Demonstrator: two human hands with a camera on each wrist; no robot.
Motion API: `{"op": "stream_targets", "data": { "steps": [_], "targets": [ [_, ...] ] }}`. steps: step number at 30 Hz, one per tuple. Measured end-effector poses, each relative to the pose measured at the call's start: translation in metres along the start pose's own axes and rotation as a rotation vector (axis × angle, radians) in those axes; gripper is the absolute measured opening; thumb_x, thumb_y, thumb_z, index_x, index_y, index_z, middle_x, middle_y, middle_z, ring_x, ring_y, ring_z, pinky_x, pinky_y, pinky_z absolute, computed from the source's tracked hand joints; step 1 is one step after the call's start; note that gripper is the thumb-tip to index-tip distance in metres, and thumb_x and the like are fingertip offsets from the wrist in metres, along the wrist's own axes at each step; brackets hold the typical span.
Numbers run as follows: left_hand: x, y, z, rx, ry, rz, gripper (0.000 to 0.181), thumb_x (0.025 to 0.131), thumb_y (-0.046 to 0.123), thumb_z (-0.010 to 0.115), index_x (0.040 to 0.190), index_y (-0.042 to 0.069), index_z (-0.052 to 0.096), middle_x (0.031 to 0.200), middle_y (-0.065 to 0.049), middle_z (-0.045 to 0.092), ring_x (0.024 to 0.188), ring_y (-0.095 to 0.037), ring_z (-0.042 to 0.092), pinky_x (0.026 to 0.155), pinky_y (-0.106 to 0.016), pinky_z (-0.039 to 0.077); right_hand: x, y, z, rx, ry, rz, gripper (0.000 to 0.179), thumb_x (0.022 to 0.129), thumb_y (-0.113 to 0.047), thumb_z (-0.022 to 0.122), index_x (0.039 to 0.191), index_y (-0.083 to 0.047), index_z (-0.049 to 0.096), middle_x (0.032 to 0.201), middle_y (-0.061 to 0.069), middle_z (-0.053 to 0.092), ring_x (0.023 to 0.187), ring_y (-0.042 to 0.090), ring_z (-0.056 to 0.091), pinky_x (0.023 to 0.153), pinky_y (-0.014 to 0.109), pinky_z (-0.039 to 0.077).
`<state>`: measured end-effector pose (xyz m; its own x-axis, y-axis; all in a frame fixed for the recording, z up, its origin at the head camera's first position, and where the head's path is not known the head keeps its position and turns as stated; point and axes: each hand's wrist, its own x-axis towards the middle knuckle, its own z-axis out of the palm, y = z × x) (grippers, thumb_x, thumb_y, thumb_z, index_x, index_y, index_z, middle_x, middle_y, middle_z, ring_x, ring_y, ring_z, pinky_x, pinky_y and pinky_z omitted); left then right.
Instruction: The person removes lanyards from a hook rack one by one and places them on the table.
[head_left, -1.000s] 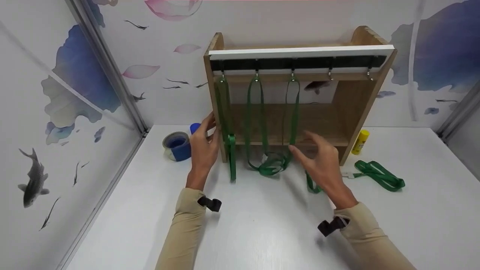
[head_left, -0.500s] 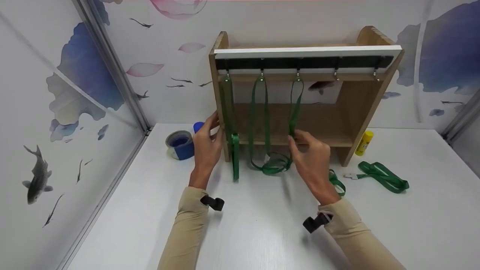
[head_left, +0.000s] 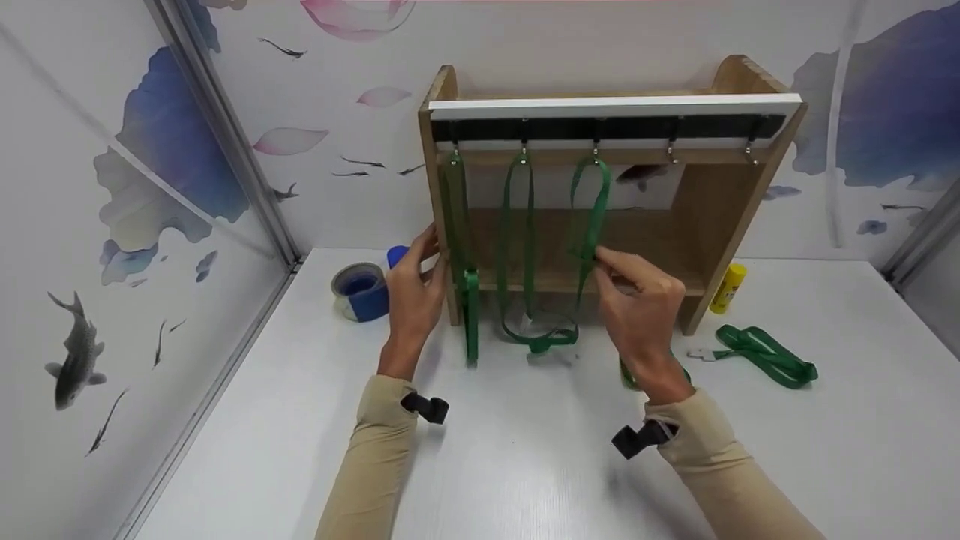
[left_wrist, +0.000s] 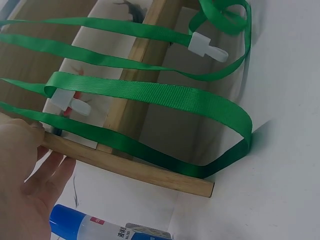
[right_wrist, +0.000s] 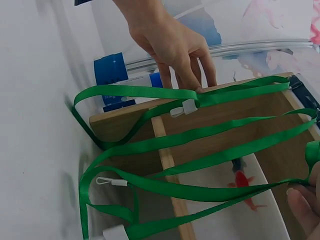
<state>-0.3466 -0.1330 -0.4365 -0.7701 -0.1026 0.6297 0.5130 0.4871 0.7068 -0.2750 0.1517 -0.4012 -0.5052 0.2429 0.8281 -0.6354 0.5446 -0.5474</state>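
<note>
My right hand [head_left: 643,304] pinches a green lanyard [head_left: 598,214] between thumb and fingertips, below the third hook of a wooden shelf unit [head_left: 724,255]. The lanyard's upper loop bows out around that hook. At the left side panel, my left hand [head_left: 411,300] touches the wood with fairly straight fingers, also seen as a hand [right_wrist: 175,47] in the right wrist view. Two more lanyards hang from the first and second hooks; the leftmost lanyard [left_wrist: 150,92] bears a white plastic clip [left_wrist: 62,100]. Lower strap ends gather at the tabletop.
The two right hooks [head_left: 673,154] hold nothing. A coiled green lanyard [head_left: 772,356] lies on the right, near a yellow glue stick [head_left: 727,289]. Another green strap lies partly hidden behind my right wrist. Tape rolls [head_left: 361,292] and a blue-capped bottle [left_wrist: 67,222] stand left.
My right hand has closed its fingertips on the third lanyard and shifted slightly up and right with it. The strap's lower end has drawn upward. My left hand stays at the side panel.
</note>
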Motion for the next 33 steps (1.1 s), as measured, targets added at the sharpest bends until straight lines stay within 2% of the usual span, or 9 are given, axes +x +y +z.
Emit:
{"op": "stream_targets", "data": {
  "steps": [7, 15, 18, 23, 28, 33],
  "targets": [
    [0.000, -0.001, -0.001, -0.002, 0.002, 0.014, 0.047, 0.109, 0.014, 0.067, 0.155, 0.017, 0.060, 0.144, -0.004, 0.073, 0.125, -0.019, 0.074, 0.094, -0.042, 0.067, -0.002, -0.006, -0.003, 0.054, -0.039, -0.018, 0.023, 0.096, 0.003, 0.077, 0.112, -0.010, 0.086, 0.106, 0.006, 0.085, 0.093, 0.016, 0.082, 0.087, 0.013, 0.061],
    [0.000, -0.002, -0.002, -0.008, 0.003, 0.021, 0.047, 0.109, 0.016, 0.067, 0.155, 0.018, 0.060, 0.144, -0.004, 0.073, 0.124, -0.018, 0.075, 0.093, -0.041, 0.067, -0.011, 0.000, -0.001, 0.052, -0.107, -0.048, 0.023, 0.094, 0.006, 0.077, 0.110, -0.008, 0.086, 0.103, 0.008, 0.085, 0.089, 0.016, 0.079, 0.089, 0.011, 0.059],
    [0.000, -0.002, -0.002, -0.019, -0.002, 0.017, 0.047, 0.109, 0.017, 0.067, 0.156, 0.020, 0.060, 0.145, -0.001, 0.072, 0.125, -0.017, 0.074, 0.094, -0.040, 0.067, -0.008, -0.001, -0.002, 0.057, -0.099, -0.037, 0.021, 0.094, 0.005, 0.077, 0.109, -0.008, 0.086, 0.102, 0.008, 0.085, 0.090, 0.009, 0.079, 0.087, 0.012, 0.060],
    [0.001, -0.003, -0.001, -0.031, -0.008, 0.014, 0.048, 0.109, 0.016, 0.067, 0.156, 0.020, 0.060, 0.145, -0.001, 0.072, 0.125, -0.017, 0.074, 0.095, -0.041, 0.067, 0.008, -0.011, -0.006, 0.112, -0.048, -0.031, 0.022, 0.095, 0.005, 0.075, 0.108, -0.009, 0.087, 0.101, 0.006, 0.085, 0.090, -0.003, 0.076, 0.084, 0.015, 0.062],
    [0.000, -0.003, 0.000, -0.027, -0.007, 0.013, 0.049, 0.108, 0.014, 0.068, 0.156, 0.020, 0.059, 0.144, -0.002, 0.073, 0.124, -0.018, 0.074, 0.094, -0.042, 0.067, 0.018, -0.022, -0.008, 0.138, -0.028, -0.079, 0.025, 0.094, 0.007, 0.073, 0.109, -0.008, 0.087, 0.102, 0.007, 0.085, 0.093, -0.001, 0.076, 0.085, 0.016, 0.063],
    [0.000, -0.005, 0.000, -0.026, -0.001, 0.027, 0.049, 0.108, 0.012, 0.067, 0.156, 0.019, 0.060, 0.140, -0.003, 0.075, 0.123, -0.018, 0.074, 0.094, -0.043, 0.067, 0.015, -0.025, -0.008, 0.129, -0.067, -0.093, 0.026, 0.097, 0.005, 0.073, 0.111, -0.012, 0.087, 0.105, 0.005, 0.085, 0.094, 0.004, 0.078, 0.086, 0.016, 0.063]
  ]
}}
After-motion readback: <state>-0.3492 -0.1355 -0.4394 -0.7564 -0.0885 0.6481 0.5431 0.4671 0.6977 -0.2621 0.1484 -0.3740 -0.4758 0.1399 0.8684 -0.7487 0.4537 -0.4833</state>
